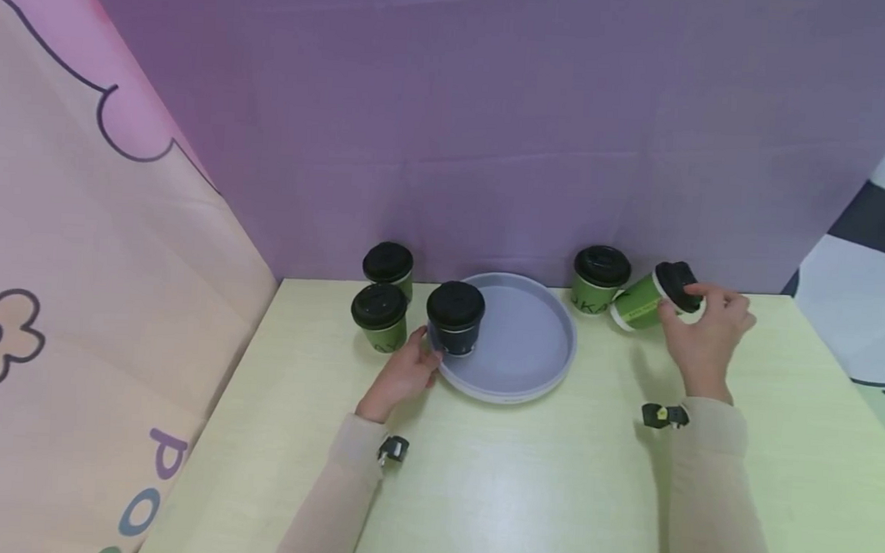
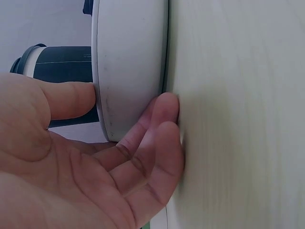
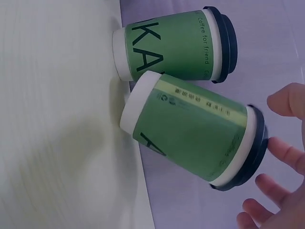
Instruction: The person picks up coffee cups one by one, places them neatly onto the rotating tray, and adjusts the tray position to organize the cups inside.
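Observation:
My left hand point(image 1: 405, 371) grips the near-left edge of a round grey tray point(image 1: 522, 335), with the thumb point(image 2: 71, 100) at the rim and curled fingers point(image 2: 167, 152) at the lower edge. On the tray's left side stands a dark paper coffee cup point(image 1: 459, 317) with a black lid. At the right, a green coffee cup point(image 3: 195, 129) leans over, its lid toward my right hand point(image 1: 710, 336). A fingertip of that hand touches or nearly touches the lid; the thumb point(image 3: 288, 100) is apart from the cup and the fingers are loosely bent.
Another green cup point(image 1: 598, 280) stands upright just left of the tilted one. Two more lidded green cups, a rear one point(image 1: 388, 265) and a front one point(image 1: 380, 317), stand left of the tray. A purple cloth backdrop point(image 1: 494, 146) rises behind the light wooden table point(image 1: 536, 490).

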A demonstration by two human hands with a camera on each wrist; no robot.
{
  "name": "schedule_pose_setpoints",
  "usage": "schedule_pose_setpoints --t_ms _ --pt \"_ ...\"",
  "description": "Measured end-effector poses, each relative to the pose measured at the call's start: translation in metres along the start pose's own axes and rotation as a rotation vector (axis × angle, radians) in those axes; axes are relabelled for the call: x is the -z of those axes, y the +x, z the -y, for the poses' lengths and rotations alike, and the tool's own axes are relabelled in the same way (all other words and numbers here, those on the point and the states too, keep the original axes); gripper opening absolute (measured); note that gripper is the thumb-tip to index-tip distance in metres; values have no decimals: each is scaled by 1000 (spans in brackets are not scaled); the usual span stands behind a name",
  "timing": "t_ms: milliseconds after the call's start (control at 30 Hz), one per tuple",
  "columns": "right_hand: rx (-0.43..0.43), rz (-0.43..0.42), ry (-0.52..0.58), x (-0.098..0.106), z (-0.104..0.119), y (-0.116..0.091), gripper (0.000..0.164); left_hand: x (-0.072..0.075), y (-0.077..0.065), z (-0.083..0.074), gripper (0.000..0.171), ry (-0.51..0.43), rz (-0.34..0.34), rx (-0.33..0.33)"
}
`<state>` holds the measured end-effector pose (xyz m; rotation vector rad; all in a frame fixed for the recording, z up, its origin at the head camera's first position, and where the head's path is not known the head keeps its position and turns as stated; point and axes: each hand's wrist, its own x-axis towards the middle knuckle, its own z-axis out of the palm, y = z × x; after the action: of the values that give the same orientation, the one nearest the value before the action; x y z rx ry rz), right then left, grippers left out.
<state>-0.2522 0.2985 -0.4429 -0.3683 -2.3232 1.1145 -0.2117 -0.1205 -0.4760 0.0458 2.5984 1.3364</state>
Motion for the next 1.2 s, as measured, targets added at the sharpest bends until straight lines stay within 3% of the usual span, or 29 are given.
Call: schedule_pose_setpoints --t_ms 400,833,1200 --pt "70 76 57 -6 -1 -5 50 1 -1 0 66 -29 5 -7" --pt "103 21 73 -14 -3 -8 50 1 0 0 67 -34 9 -19" --pt "103 -8 88 -5 4 -7 52 1 0 0 66 -36 10 -18"
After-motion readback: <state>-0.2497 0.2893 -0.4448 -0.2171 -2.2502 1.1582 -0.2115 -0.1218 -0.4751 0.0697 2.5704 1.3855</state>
